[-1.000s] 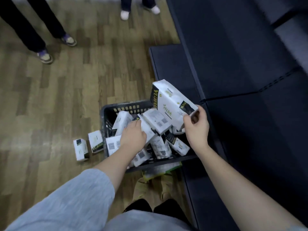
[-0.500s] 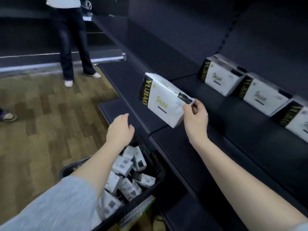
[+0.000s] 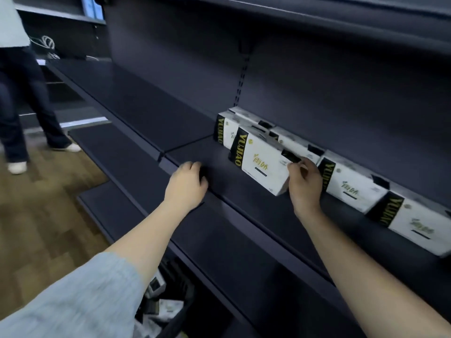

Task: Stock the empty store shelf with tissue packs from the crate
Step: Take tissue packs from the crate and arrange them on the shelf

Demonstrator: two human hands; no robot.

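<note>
Right hand pinches pack at right end, over shelf. Left hand loosely curled, empty. Pack likely light, soft, film slippery; end grip suits.

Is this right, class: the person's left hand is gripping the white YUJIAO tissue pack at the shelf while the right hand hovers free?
Not quite: the hands are swapped. In the head view the right hand grips the YUJIAO tissue pack by its right end at the shelf, while the left hand holds nothing, its fingers loosely curled near the shelf's front edge.
</note>
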